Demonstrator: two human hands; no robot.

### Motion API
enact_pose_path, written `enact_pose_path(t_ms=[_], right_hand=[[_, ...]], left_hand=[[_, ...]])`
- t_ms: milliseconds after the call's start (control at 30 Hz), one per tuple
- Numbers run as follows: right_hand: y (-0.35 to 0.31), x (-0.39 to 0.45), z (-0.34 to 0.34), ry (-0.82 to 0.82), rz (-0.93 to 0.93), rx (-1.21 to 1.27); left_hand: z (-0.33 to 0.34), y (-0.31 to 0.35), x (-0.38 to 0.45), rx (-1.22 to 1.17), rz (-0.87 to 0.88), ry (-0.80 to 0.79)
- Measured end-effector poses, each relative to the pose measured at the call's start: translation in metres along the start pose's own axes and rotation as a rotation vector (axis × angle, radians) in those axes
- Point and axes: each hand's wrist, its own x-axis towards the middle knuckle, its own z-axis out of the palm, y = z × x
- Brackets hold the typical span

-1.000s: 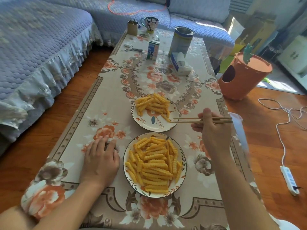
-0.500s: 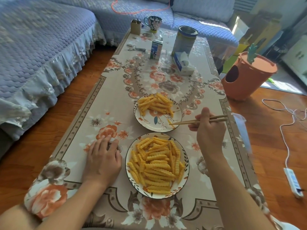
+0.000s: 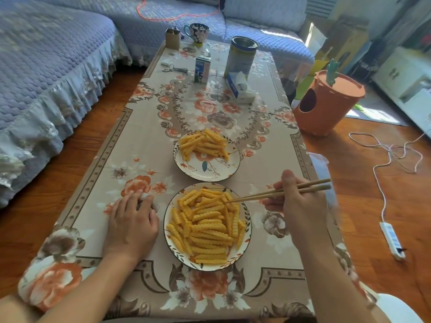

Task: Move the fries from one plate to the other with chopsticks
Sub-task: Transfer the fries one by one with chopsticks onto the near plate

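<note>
Two floral plates stand in a row on the table. The near plate (image 3: 247,226) carries a large heap of crinkle-cut fries (image 3: 205,226). A smaller pile of fries (image 3: 203,143) lies on the far plate (image 3: 205,170). My right hand (image 3: 297,202) grips a pair of wooden chopsticks (image 3: 277,193) to the right of the near plate; their tips touch the fries at that plate's upper right edge. Left of the near plate, my left hand (image 3: 131,221) lies flat on the tablecloth with its fingers straight.
At the table's far end stand a milk carton (image 3: 202,69), a tall tin (image 3: 241,58), a tissue pack (image 3: 241,88), a mug (image 3: 197,33) and scissors (image 3: 175,69). A blue sofa (image 3: 46,66) runs along the left. An orange bin (image 3: 326,102) and a power strip (image 3: 391,240) are on the floor at right.
My right hand has drawn the chopsticks back from the far plate's near edge down to the near plate, tips now on its fries. My left hand has stayed put.
</note>
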Motion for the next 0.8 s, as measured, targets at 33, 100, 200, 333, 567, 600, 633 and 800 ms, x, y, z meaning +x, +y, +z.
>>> enact_pose_path(t_ms=[33, 100, 200, 333, 567, 600, 633, 800], right_hand=[[0.001, -0.001, -0.001, 0.005, -0.014, -0.01], [-0.001, 0.0, -0.005, 0.026, -0.035, -0.016], [-0.004, 0.008, -0.008, 0.067, -0.06, 0.006], [-0.004, 0.028, 0.001, 0.096, -0.097, -0.013], [0.008, 0.073, 0.045, 0.093, -0.178, -0.013], [0.012, 0.078, 0.053, 0.084, -0.211, -0.046], [0.017, 0.082, 0.061, 0.072, -0.253, -0.095], [0.036, 0.087, 0.085, 0.067, -0.396, -0.234]], left_hand=[[0.0, 0.0, 0.0, 0.001, 0.001, 0.001], [-0.001, 0.0, 0.0, -0.004, 0.0, 0.004], [-0.001, 0.001, 0.0, -0.005, -0.003, -0.005], [-0.002, 0.001, -0.001, -0.004, 0.002, -0.001], [0.001, -0.001, 0.001, 0.011, 0.011, -0.024], [0.001, -0.002, 0.001, 0.011, 0.011, -0.026], [0.002, -0.002, 0.001, 0.013, 0.012, -0.026], [0.002, -0.003, 0.002, 0.017, 0.012, -0.032]])
